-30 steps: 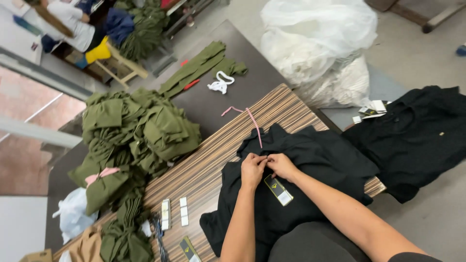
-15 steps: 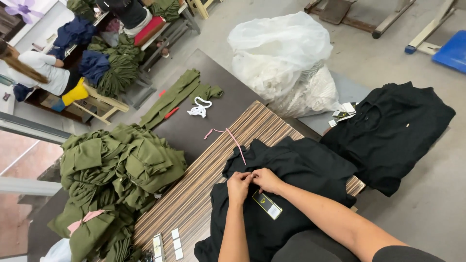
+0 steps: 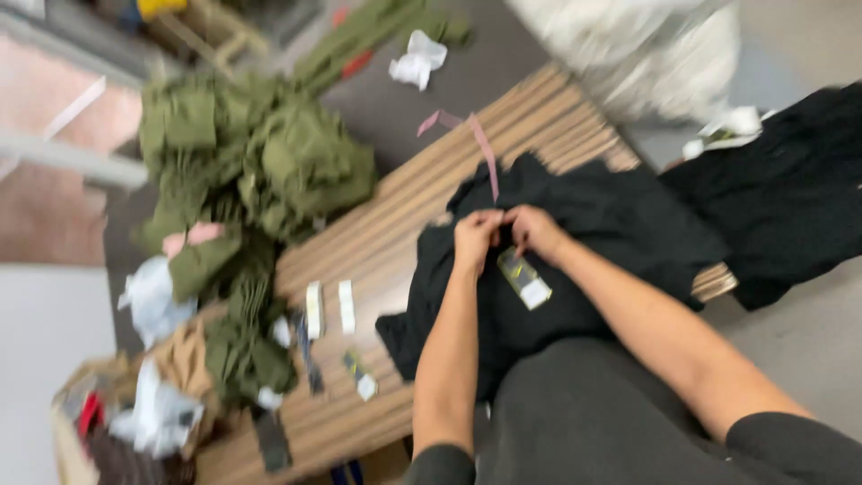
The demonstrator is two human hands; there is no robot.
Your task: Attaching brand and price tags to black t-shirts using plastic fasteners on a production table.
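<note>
A black garment [image 3: 584, 242] lies spread over the striped wooden table [image 3: 395, 233] in front of me. My left hand [image 3: 474, 235] and my right hand [image 3: 532, 228] meet at its upper middle, fingers pinched on the fabric, close together. Just below my right hand a rectangular paper tag [image 3: 525, 278] lies on the garment. A pink strip [image 3: 480, 144] trails from the garment's top edge across the table. The picture is motion-blurred.
A heap of olive-green garments [image 3: 242, 171] covers the table's left side. Several small labels [image 3: 328, 310] lie on the wood beside me. More black clothing [image 3: 781, 198] lies at right, a white plastic bag [image 3: 646, 54] at the far edge, crumpled white paper [image 3: 415, 58] near it.
The camera has swung and the view is blurred. Both hands stay pinched on the black garment at the same spot, the tag still beneath them.
</note>
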